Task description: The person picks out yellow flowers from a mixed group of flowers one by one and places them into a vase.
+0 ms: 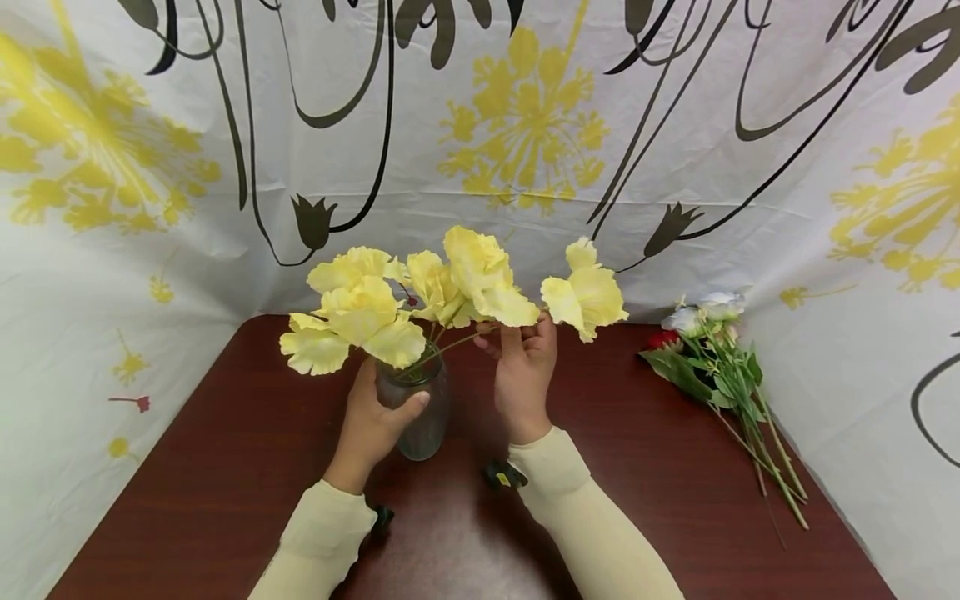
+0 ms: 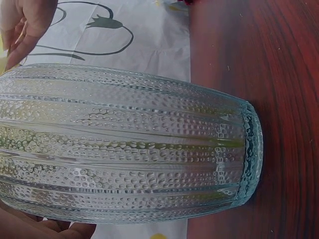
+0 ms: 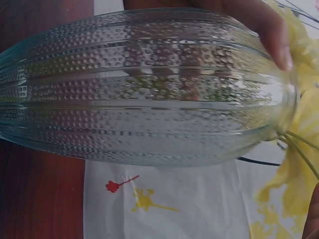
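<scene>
A ribbed, dimpled clear glass vase (image 1: 426, 429) stands on the table, several yellow artificial flowers (image 1: 360, 312) spreading from its mouth. My left hand (image 1: 378, 425) grips the vase near its top from the left, thumb across the front. On the other side, my right hand (image 1: 525, 383) is raised beside the blooms, its fingers at the stem of the rightmost yellow flower (image 1: 588, 292); petals partly hide the fingertips. That stem slants out of the vase mouth. Green stems show blurred through the glass (image 2: 219, 143) in the left wrist view.
A bundle of artificial flowers (image 1: 731, 375), with white and red heads and green leaves, lies at the right of the dark red wooden table (image 1: 240, 492). A white patterned cloth (image 1: 465, 150) hangs behind the table and along both sides.
</scene>
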Demonstrator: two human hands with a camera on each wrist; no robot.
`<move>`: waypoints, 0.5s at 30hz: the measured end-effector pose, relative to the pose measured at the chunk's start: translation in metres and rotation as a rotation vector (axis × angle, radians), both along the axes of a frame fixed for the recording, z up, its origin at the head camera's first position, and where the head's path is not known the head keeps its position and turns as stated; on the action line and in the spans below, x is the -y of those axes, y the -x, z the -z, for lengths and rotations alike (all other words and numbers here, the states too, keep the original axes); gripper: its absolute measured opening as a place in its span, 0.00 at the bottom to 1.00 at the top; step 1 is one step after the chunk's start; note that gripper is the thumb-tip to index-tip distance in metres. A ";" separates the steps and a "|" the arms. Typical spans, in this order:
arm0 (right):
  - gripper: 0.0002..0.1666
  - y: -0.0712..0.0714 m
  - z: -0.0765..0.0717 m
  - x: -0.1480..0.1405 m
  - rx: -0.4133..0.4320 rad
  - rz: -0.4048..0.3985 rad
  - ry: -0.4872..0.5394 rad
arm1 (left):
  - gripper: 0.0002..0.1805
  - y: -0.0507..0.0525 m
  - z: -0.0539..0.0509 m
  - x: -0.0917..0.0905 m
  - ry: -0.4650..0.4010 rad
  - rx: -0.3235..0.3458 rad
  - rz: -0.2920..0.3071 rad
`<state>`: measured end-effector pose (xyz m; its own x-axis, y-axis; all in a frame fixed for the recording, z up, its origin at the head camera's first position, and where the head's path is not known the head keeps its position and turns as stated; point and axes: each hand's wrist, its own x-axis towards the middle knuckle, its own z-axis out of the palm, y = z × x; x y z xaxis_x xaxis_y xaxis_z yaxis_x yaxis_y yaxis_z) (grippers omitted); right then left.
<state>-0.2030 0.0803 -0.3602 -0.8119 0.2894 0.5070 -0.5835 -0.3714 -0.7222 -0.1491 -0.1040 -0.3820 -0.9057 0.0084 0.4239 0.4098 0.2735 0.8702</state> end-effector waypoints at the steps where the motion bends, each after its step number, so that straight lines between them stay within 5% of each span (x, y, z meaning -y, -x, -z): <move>1: 0.11 0.000 0.001 0.002 0.005 -0.003 -0.016 | 0.44 -0.001 -0.001 0.000 -0.001 0.004 -0.002; 15: 0.14 0.000 0.017 0.023 0.063 -0.027 -0.265 | 0.45 -0.001 -0.002 0.000 0.001 0.016 -0.010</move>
<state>-0.2030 0.0577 -0.3770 -0.8499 0.1310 0.5104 -0.5266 -0.1796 -0.8309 -0.1479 -0.1037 -0.3799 -0.9125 0.0000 0.4091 0.3930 0.2779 0.8765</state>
